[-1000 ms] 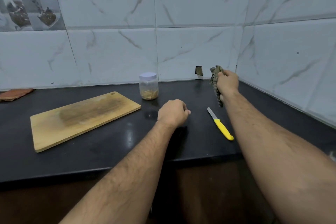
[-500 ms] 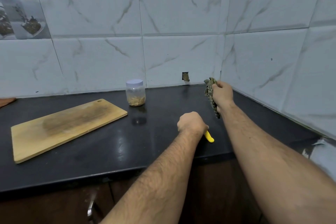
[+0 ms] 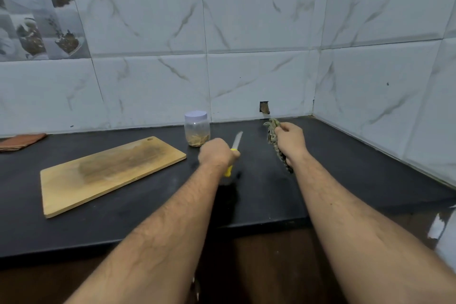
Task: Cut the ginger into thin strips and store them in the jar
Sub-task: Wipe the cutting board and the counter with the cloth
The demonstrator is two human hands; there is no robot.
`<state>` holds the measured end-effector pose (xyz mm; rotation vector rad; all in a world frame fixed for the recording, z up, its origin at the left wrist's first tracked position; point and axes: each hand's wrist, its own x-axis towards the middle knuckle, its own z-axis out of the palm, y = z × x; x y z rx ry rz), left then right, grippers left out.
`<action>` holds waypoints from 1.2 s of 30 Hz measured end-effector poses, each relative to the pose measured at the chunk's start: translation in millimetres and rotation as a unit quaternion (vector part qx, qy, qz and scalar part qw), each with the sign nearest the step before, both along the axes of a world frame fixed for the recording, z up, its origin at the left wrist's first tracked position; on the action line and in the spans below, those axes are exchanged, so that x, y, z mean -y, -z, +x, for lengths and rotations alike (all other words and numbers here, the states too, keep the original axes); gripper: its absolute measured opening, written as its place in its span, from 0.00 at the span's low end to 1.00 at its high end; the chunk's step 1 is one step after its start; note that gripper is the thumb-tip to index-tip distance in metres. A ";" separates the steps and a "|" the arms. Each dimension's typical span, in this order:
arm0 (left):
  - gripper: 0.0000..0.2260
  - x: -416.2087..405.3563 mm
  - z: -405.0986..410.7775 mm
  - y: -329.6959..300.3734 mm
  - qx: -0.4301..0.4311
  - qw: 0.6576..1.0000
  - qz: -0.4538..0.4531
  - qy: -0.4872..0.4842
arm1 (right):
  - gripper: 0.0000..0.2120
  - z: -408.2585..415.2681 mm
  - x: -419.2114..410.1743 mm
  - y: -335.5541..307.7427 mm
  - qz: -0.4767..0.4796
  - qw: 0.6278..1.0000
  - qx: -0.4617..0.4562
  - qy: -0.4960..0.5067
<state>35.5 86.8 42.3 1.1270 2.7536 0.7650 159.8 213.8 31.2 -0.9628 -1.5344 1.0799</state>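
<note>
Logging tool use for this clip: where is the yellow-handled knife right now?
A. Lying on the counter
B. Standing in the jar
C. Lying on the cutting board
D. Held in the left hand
D: the left hand grips the knife by its handle, blade pointing up and away above the counter.

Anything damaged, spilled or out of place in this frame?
One flaw: a small square hole is broken through the wall tile just above the counter, behind the right hand. Nothing is spilled; the cutting board lies flat, and the jar stands upright, lid on.
</note>
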 end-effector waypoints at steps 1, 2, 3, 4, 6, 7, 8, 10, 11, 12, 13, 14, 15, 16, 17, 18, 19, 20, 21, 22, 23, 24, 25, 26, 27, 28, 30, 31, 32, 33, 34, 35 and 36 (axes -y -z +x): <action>0.14 2.2 -15.2 -5.7 -0.005 1.000 0.007 -0.010 | 0.10 -5.9 4.4 -0.1 0.008 1.000 0.010 -0.011; 0.14 2.8 -30.3 -11.8 -0.016 1.000 0.016 -0.020 | 0.09 -12.1 8.5 -0.4 0.014 0.999 0.021 -0.023; 0.15 2.0 -45.2 -18.3 -0.030 0.999 0.024 -0.030 | 0.10 -19.5 11.3 -0.2 0.018 0.999 0.034 -0.035; 0.15 -0.2 -59.4 -25.1 -0.044 0.998 0.036 -0.039 | 0.10 -27.8 12.6 1.0 0.022 0.998 0.049 -0.046; 0.14 -7.3 -84.6 -39.3 -0.061 0.995 0.064 -0.052 | 0.11 -44.5 13.2 4.2 0.019 0.996 0.061 -0.069; 0.15 -12.3 -96.7 -46.1 -0.068 0.993 0.072 -0.057 | 0.11 -53.3 11.8 6.2 0.018 0.995 0.063 -0.080; 0.17 -16.9 -107.7 -52.2 -0.076 0.992 0.074 -0.061 | 0.12 -61.2 10.5 8.2 0.019 0.994 0.067 -0.088; 0.20 -30.1 -128.7 -59.1 -0.088 0.991 0.074 -0.070 | 0.11 -75.5 4.9 12.5 0.033 0.991 0.087 -0.093; 0.20 -37.4 -138.5 -60.1 -0.095 0.990 0.073 -0.075 | 0.11 -82.1 1.1 13.9 0.043 0.990 0.102 -0.092; 0.19 -44.4 -146.7 -60.2 -0.105 0.989 0.065 -0.077 | 0.10 -88.0 -2.2 15.5 0.057 0.987 0.120 -0.089; 0.19 -51.1 -153.2 -59.9 -0.116 0.989 0.053 -0.077 | 0.11 -93.4 -6.5 17.0 0.073 0.984 0.141 -0.083; 0.18 -57.7 -158.4 -59.4 -0.126 0.988 0.044 -0.073 | 0.11 -97.7 -10.8 18.4 0.088 0.980 0.161 -0.077; 0.16 -63.7 -163.0 -58.9 -0.135 0.988 0.037 -0.068 | 0.11 -101.0 -14.4 19.3 0.098 0.976 0.181 -0.075; 0.14 -69.1 -166.9 -58.7 -0.144 0.987 0.031 -0.063 | 0.12 -103.5 -17.2 19.4 0.109 0.971 0.202 -0.073; 0.12 -73.2 -170.2 -59.0 -0.155 0.986 0.025 -0.060 | 0.12 -105.9 -20.4 19.5 0.116 0.966 0.221 -0.073; 0.10 -76.1 -172.5 -59.9 -0.165 0.984 0.017 -0.058 | 0.12 -107.6 -23.1 19.6 0.120 0.961 0.238 -0.074; 0.10 -78.4 -174.2 -61.4 -0.171 0.983 0.010 -0.058 | 0.13 -108.9 -25.9 19.6 0.123 0.957 0.252 -0.073; 0.10 -80.0 -175.5 -62.6 -0.177 0.983 0.003 -0.057 | 0.13 -109.9 -28.2 19.9 0.127 0.953 0.265 -0.072; 0.10 -80.5 -176.6 -63.2 -0.180 0.982 -0.003 -0.056 | 0.13 -110.1 -29.8 20.4 0.127 0.950 0.277 -0.072; 0.10 -79.8 -177.2 -63.2 -0.182 0.982 -0.006 -0.056 | 0.12 -110.0 -30.5 21.5 0.125 0.947 0.287 -0.074; 0.10 -78.9 -177.8 -63.2 -0.184 0.981 -0.006 -0.057 | 0.12 -109.8 -30.6 22.6 0.122 0.945 0.294 -0.076; 0.11 -78.1 -178.5 -63.1 -0.184 0.981 -0.003 -0.057 | 0.12 -109.2 -29.9 23.2 0.121 0.943 0.301 -0.079; 0.12 -77.0 -178.6 -63.0 -0.182 0.981 0.006 -0.059 | 0.12 -108.2 -28.2 23.5 0.120 0.941 0.307 -0.081; 0.14 -75.4 -177.9 -63.5 -0.182 0.981 0.020 -0.060 | 0.12 -106.9 -26.1 22.8 0.120 0.939 0.312 -0.083; 0.16 -72.9 -176.4 -63.9 -0.189 0.979 0.039 -0.060 | 0.12 -105.9 -23.9 21.5 0.121 0.937 0.318 -0.084; 0.17 -69.1 -173.3 -62.9 -0.205 0.975 0.064 -0.062 | 0.12 -104.7 -21.1 19.6 0.123 0.934 0.325 -0.083; 0.16 -57.6 -162.2 -56.8 -0.248 0.957 0.137 -0.055 | 0.11 -102.6 -11.7 15.1 0.128 0.930 0.333 -0.083; 0.16 -49.9 -153.4 -51.0 -0.262 0.949 0.172 -0.044 | 0.11 -101.8 -5.5 13.0 0.131 0.928 0.339 -0.084; 0.16 -41.4 -143.0 -42.5 -0.268 0.944 0.192 -0.029 | 0.11 -100.7 1.6 11.4 0.137 0.924 0.347 -0.085; 0.15 -32.9 -131.9 -32.8 -0.268 0.943 0.195 -0.012 | 0.12 -100.0 9.2 10.0 0.146 0.918 0.357 -0.087; 0.15 -25.0 -120.7 -21.5 -0.264 0.947 0.181 0.006 | 0.12 -99.0 17.8 9.1 0.157 0.914 0.365 -0.089; 0.15 -18.1 -110.7 -9.9 -0.257 0.954 0.152 0.022 | 0.13 -97.8 27.3 8.9 0.166 0.909 0.372 -0.092; 0.14 -11.7 -103.0 2.0 -0.247 0.961 0.121 0.035 | 0.13 -95.9 37.2 10.1 0.177 0.901 0.383 -0.099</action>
